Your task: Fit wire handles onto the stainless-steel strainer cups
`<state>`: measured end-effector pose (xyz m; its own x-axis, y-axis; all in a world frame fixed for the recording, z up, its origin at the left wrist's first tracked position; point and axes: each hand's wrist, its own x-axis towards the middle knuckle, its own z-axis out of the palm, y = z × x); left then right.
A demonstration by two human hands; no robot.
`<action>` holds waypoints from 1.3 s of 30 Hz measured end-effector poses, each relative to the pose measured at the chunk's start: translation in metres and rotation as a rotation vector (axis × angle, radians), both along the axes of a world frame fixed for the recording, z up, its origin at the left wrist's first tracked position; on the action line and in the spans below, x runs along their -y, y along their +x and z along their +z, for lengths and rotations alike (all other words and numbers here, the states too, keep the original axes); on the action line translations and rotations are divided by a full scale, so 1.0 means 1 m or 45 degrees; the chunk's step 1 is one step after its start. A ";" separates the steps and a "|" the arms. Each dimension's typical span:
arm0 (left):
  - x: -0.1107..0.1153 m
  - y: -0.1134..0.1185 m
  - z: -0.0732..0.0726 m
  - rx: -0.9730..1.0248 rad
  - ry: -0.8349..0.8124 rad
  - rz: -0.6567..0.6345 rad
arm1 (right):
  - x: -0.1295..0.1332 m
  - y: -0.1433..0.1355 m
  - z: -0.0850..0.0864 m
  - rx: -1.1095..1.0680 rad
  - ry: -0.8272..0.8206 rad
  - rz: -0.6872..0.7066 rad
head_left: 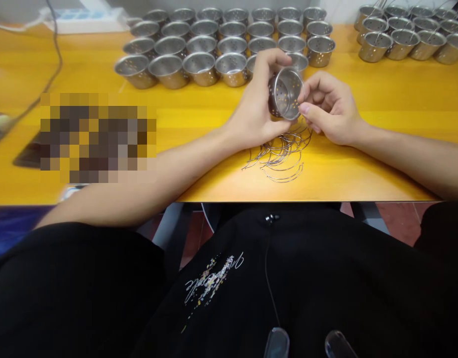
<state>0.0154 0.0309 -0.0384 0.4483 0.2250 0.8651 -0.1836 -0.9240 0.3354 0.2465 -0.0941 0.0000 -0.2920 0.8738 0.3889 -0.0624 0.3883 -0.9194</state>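
A perforated metal cup (287,94) is tilted with its mouth toward me, above the yellow table. My left hand (257,102) is closed around its left side, thumb below and fingers above. At the cup's right rim, my right hand (328,109) pinches a thin curved wire handle (304,91), mostly hidden by the fingers. Whether the wire's end sits in a hole of the cup I cannot tell. Beneath both hands lies a loose heap of curved wire handles (283,151).
Rows of perforated metal cups (201,69) stand behind my hands. At the back right, more cups (404,44) have wires over them. A white power strip (85,20) and a dark cable (56,44) lie at the left, near a blurred-out patch (98,139).
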 end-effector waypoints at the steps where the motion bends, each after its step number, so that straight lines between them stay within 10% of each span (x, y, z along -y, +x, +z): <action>1: 0.001 0.000 0.001 0.000 0.013 0.015 | -0.001 0.000 0.000 -0.009 -0.007 0.013; 34: 0.000 -0.005 -0.002 -0.052 -0.028 0.053 | -0.002 0.002 0.006 0.321 0.207 -0.182; 39: 0.023 -0.015 0.018 -0.125 -0.108 0.171 | -0.004 0.004 0.006 0.356 0.217 -0.262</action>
